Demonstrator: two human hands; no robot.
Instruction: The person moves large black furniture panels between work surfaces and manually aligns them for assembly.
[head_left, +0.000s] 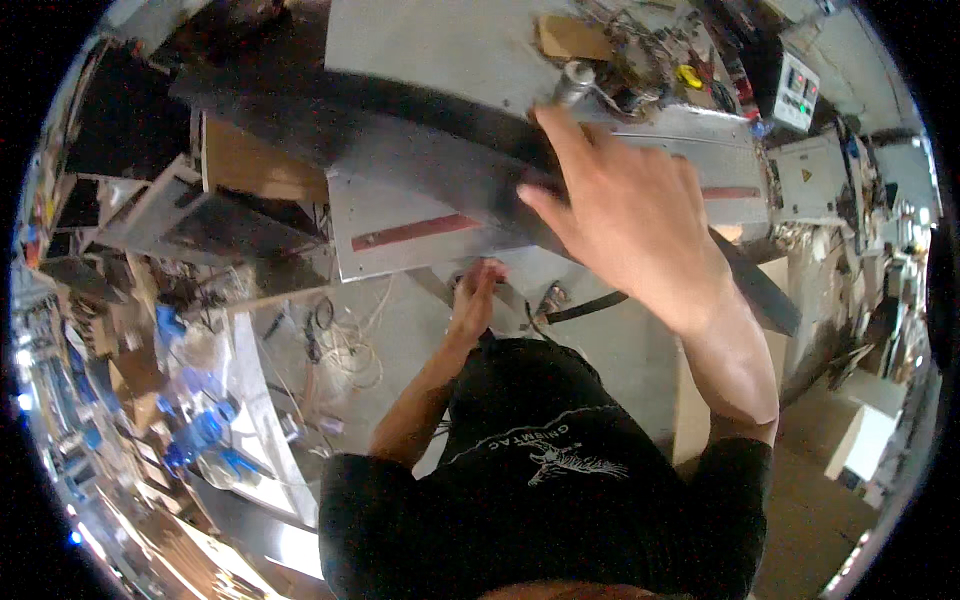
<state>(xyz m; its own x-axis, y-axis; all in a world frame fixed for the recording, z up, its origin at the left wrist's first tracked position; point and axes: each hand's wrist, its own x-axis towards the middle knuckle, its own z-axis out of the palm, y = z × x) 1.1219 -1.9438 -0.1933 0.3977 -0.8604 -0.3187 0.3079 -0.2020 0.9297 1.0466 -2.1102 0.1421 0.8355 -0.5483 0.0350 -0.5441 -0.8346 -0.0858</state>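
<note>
A long dark grey metal-looking panel (430, 165) with a raised edge lies slantwise over the light grey work table (400, 250), running from the far left toward the right. Across its right part, my right hand (640, 210) grips it, with thumb and index finger on either side of a dark edge. My left hand (480, 295) is low, near the table's front edge, apart from the panel. Its fingers look stretched out and I see nothing in them. A silver cylindrical metal part (574, 82) stands just beyond my right hand.
Tools and cables (640, 70) are heaped at the table's far side, near a control box (796, 92) with buttons. Coiled cable (350, 355) lies on the floor at left. Blue plastic bottles (205, 430) sit farther left. Cardboard (715, 400) stands at right.
</note>
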